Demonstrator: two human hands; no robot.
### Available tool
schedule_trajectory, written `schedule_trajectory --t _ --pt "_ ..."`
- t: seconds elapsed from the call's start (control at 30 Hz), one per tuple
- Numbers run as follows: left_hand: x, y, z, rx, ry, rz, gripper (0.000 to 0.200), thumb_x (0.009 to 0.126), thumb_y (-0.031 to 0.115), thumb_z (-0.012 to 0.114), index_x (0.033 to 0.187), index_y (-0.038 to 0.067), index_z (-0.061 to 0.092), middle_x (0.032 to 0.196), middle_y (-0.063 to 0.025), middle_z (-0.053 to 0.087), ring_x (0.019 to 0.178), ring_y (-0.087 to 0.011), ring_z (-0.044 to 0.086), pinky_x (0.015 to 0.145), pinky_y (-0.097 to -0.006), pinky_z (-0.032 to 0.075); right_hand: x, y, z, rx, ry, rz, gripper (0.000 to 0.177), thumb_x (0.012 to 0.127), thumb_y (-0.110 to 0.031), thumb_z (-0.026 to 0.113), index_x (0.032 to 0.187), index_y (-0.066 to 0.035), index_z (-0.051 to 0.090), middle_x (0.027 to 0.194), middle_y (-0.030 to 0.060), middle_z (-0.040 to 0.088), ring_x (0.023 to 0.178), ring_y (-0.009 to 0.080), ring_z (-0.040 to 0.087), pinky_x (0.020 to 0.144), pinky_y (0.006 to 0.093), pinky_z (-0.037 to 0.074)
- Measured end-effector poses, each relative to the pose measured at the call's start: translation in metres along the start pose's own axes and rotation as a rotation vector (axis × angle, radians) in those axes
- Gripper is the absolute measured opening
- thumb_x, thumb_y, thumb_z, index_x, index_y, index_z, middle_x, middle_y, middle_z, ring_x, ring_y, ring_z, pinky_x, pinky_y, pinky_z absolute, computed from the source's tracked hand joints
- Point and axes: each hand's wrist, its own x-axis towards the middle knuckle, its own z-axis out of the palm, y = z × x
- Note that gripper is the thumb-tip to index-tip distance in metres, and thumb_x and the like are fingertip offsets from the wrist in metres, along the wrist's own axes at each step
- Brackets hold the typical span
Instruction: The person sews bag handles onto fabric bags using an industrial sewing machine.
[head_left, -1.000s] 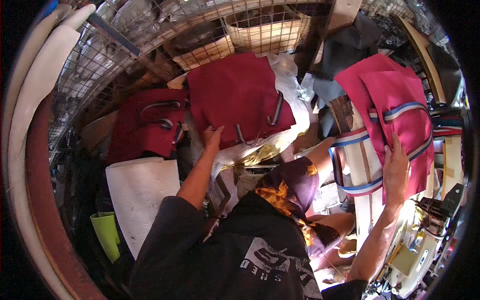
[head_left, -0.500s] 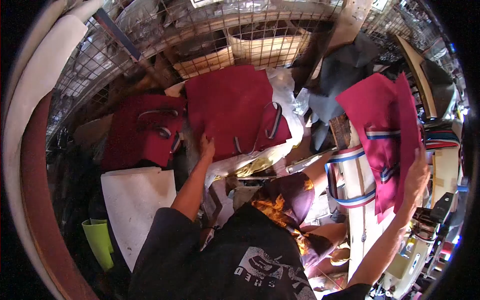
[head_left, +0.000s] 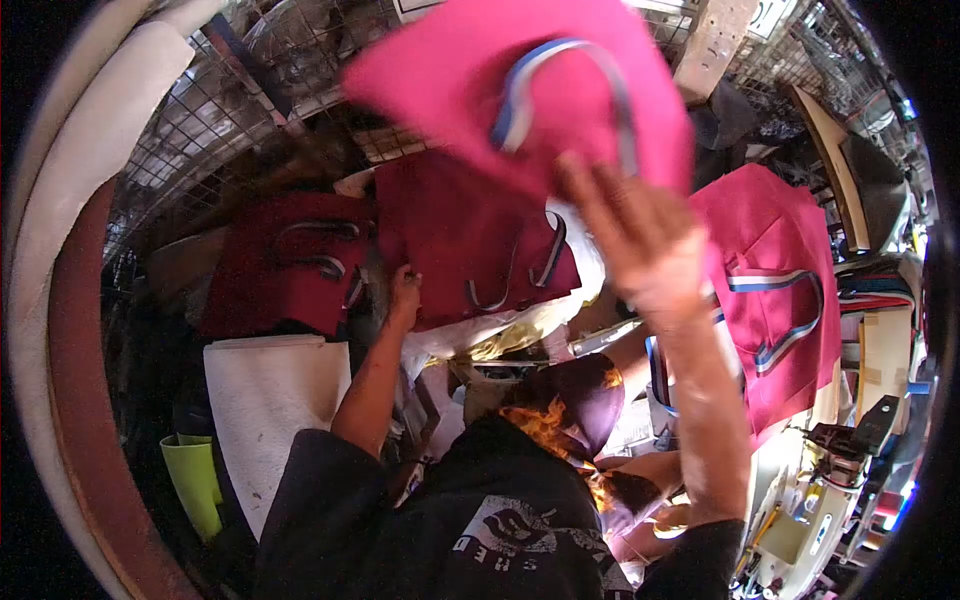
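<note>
My right hand (head_left: 635,240) holds a red fabric panel (head_left: 440,65) raised in front of me, blurred by motion. A blue, white and grey striped strap (head_left: 575,50) loops on this panel. Below it lies a stack of dark red fabric panels (head_left: 440,230) with striped straps, partly hidden by the raised piece. My left hand (head_left: 404,298) pinches the near left edge of that stack. To the right, more red panels with a striped strap (head_left: 775,282) rest over a pale board. Another red fabric panel (head_left: 285,265) with straps sits at the left.
A white sheet (head_left: 275,400) and a lime-green curled piece (head_left: 192,485) are at the lower left. A sewing machine (head_left: 815,520) stands at the lower right. Wire mesh (head_left: 190,140) runs along the back. Clear plastic (head_left: 590,265) lies beneath the middle stack.
My right hand has swung from the right-hand pile towards the middle, carrying a red panel up over the central stack. My left hand has stayed at the stack's edge.
</note>
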Motion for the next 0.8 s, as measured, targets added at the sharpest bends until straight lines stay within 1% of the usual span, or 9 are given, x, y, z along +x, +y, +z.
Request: schedule_trajectory --t 0.07,0.13,0.2,0.23,0.37,0.47,0.57,0.67,0.8 --pt "-0.01 0.008 -0.005 -0.073 -0.07 0.017 0.056 0.096 0.032 0.065 0.146 0.014 0.046 0.142 -0.0104 0.052 0.124 -0.0299 0.053 0.095 -0.0451 0.049 -0.029 -0.029 0.041 0.126 -0.168 0.01 0.062 0.081 -0.013 0.057 0.142 -0.007 0.052 0.112 0.0114 0.064 0.091 0.0211 0.062 0.072 0.0342 0.053" --pt "0.003 -0.009 -0.003 -0.044 -0.007 0.108 0.047 0.099 0.023 0.058 0.144 0.011 0.049 0.14 -0.0105 0.055 0.117 -0.0213 0.056 0.083 -0.0392 0.051 -0.074 -0.068 0.094 0.198 -0.33 0.102 0.055 0.09 -0.014 0.051 0.145 -0.007 0.049 0.126 0.0156 0.063 0.105 0.0291 0.063 0.088 0.041 0.051" --pt "0.02 -0.029 -0.005 -0.191 -0.108 0.122 0.041 0.101 0.021 0.054 0.14 0.009 0.053 0.139 -0.01 0.057 0.112 -0.0172 0.058 0.077 -0.0363 0.052 -0.131 -0.111 0.145 0.367 -0.758 0.22 0.059 0.094 -0.013 0.048 0.152 -0.008 0.039 0.147 0.0194 0.051 0.138 0.039 0.046 0.117 0.0495 0.034" --pt "0.029 -0.036 -0.01 -0.347 -0.243 0.087 0.039 0.101 0.023 0.053 0.138 0.009 0.056 0.138 -0.0095 0.057 0.112 -0.0175 0.059 0.078 -0.0363 0.051 -0.157 -0.131 0.161 0.432 -0.822 0.252 0.065 0.094 -0.012 0.049 0.157 -0.014 0.032 0.152 0.0192 0.045 0.143 0.0389 0.039 0.121 0.0516 0.028" --pt "0.036 -0.032 -0.008 -0.56 -0.316 -0.254 0.043 0.098 0.038 0.057 0.13 0.009 0.064 0.132 -0.0087 0.063 0.109 -0.0222 0.062 0.087 -0.0379 0.049 -0.204 -0.181 0.116 0.481 -0.772 0.326 0.068 0.093 -0.013 0.054 0.157 -0.02 0.032 0.153 0.0187 0.044 0.142 0.0398 0.039 0.117 0.0522 0.032" --pt "0.007 0.009 0.014 -0.041 -0.074 -0.098 0.054 0.092 0.047 0.066 0.128 0.007 0.065 0.127 -0.0096 0.066 0.109 -0.0287 0.064 0.094 -0.0367 0.047 -0.226 -0.175 0.059 0.746 -0.879 0.744 0.054 0.093 -0.011 0.059 0.146 -0.011 0.048 0.141 0.0216 0.053 0.127 0.0407 0.054 0.106 0.047 0.045" --pt "0.048 0.003 0.017 0.149 -0.186 0.074 0.058 0.088 0.046 0.072 0.127 0.004 0.065 0.124 -0.0136 0.068 0.111 -0.0332 0.063 0.093 -0.0365 0.048 -0.238 -0.168 0.028 0.754 -0.573 0.911 0.042 0.093 -0.009 0.061 0.134 -0.005 0.057 0.129 0.0211 0.059 0.114 0.0399 0.061 0.098 0.0441 0.051" --pt "0.078 -0.009 0.03 0.371 -0.015 0.127 0.05 0.089 0.038 0.074 0.122 0.001 0.066 0.117 -0.0165 0.069 0.106 -0.0317 0.064 0.085 -0.0371 0.05 -0.242 -0.175 0.027 0.678 -0.571 0.881 0.039 0.092 -0.008 0.063 0.131 -0.003 0.058 0.125 0.0194 0.061 0.112 0.0384 0.062 0.097 0.0443 0.051" --pt "0.054 0.042 0.037 0.237 -0.143 0.026 0.036 0.091 0.028 0.072 0.109 -0.003 0.068 0.108 -0.0176 0.07 0.098 -0.0277 0.067 0.08 -0.0392 0.053 -0.226 -0.183 0.029 0.659 -0.655 0.902 0.044 0.089 -0.008 0.065 0.132 -0.004 0.058 0.13 0.0193 0.058 0.116 0.0385 0.059 0.098 0.0452 0.05"
